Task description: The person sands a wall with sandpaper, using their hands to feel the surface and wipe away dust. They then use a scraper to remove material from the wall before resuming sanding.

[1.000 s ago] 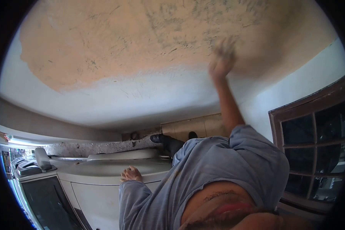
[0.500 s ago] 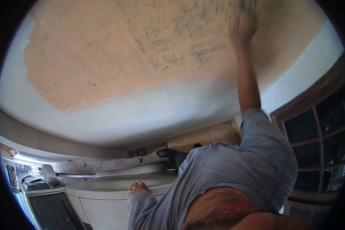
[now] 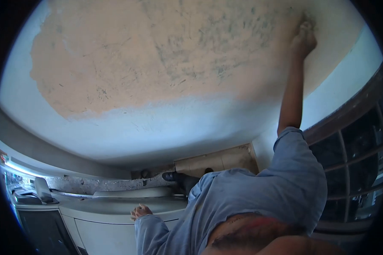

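High on the right, my right hand [image 3: 305, 39] is closed against the wall [image 3: 170, 55], its arm stretched out straight; what its fingers hold, if anything, I cannot make out. Around it the wall has a large tan patch with dark scuffs and smears, bordered by white paint. My left hand [image 3: 141, 211] is low, with loosely curled fingers and nothing showing in them. Behind it in this view lies the edge of a light-coloured car [image 3: 110, 231].
Dark window panes in a brown frame [image 3: 334, 146] stand at the right. A shoe [image 3: 169, 176] rests near a rough grey ledge [image 3: 102, 185] and tan floor tiles [image 3: 219, 159]. The car's windscreen [image 3: 44, 231] and mirror [image 3: 42, 190] are at lower left.
My right hand has moved right and slightly down across the wall. My left hand and body have shifted a little left in view, and the picture looks bluer.
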### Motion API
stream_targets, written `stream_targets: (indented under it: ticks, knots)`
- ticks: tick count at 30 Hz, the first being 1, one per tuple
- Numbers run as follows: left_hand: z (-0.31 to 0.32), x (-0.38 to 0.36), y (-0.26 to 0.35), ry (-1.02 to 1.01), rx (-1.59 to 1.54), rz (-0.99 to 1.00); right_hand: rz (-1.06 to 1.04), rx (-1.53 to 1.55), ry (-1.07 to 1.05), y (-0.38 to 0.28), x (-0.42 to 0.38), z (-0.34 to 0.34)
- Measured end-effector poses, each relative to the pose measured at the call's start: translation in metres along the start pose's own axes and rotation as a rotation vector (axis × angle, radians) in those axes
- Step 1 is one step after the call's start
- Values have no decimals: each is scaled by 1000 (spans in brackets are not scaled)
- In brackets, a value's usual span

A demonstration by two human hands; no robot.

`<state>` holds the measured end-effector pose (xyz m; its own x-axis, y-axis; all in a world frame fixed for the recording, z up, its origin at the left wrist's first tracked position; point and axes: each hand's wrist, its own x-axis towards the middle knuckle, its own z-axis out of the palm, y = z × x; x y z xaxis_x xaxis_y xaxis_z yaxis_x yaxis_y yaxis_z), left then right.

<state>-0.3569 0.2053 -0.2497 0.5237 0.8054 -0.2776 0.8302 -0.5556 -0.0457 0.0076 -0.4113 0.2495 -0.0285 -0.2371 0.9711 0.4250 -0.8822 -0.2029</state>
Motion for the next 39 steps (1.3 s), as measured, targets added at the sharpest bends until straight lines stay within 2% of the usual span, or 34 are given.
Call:
stream_targets:
  ticks: [1,4,7,9,11,13,15,17,18,20,22,25,27,28,30,31,32,33,34,36,39]
  knots:
    - [9,1,-4,5,-16,-9,106,22,-36,-8,14,-1]
    - [-20,-16,8,35,-84,-28,108,48,-54,-26,-24,-3]
    - [-7,-7,9,21,-172,-85,-140,-203,-217,8,-147,-18]
    - [19,0,-7,175,-187,-17,110,0,-288,-7,-236,-32]
    - [5,-12,-7,111,-193,-52,131,-5,-381,-13,-301,-57]
    - [7,-1,-4,98,-206,-56,124,59,-395,-4,-319,-39]
    - [13,1,-4,126,-228,-62,125,-84,-265,30,-305,-34]
    - [12,-5,-10,140,-233,-55,52,-163,-123,56,-220,-12]
    - [8,-7,-7,146,-242,-44,-10,-219,-21,100,-171,-3]
    - [-2,-2,-1,164,-274,-48,-438,-575,25,80,-40,5]
    - [-4,-8,-1,157,-297,-59,-103,-134,-39,-5,36,9]
    - [-1,-5,-1,166,-307,-66,-148,-260,-52,-29,44,17]
    - [14,-1,-6,206,-293,-68,-619,-596,-27,41,0,17]
    - [19,0,-7,194,-302,-80,-583,-567,-58,45,-41,14]
    - [19,1,-7,232,-277,-56,-238,-402,-139,29,-160,4]
    - [10,-2,-6,208,-278,-43,-132,-400,-209,30,-236,-1]
    - [8,-2,-4,201,-275,-59,-201,-308,-247,21,-295,-13]
    - [7,-3,-3,205,-286,-52,-50,-226,-334,-9,-334,-26]
    - [3,-6,-2,211,-297,-51,-51,-209,-352,-4,-350,-39]
    - [-6,-7,-4,178,-258,-67,106,-158,-646,-14,-368,-56]
    - [-11,-8,2,132,-278,-100,50,-162,-659,-5,-338,-58]
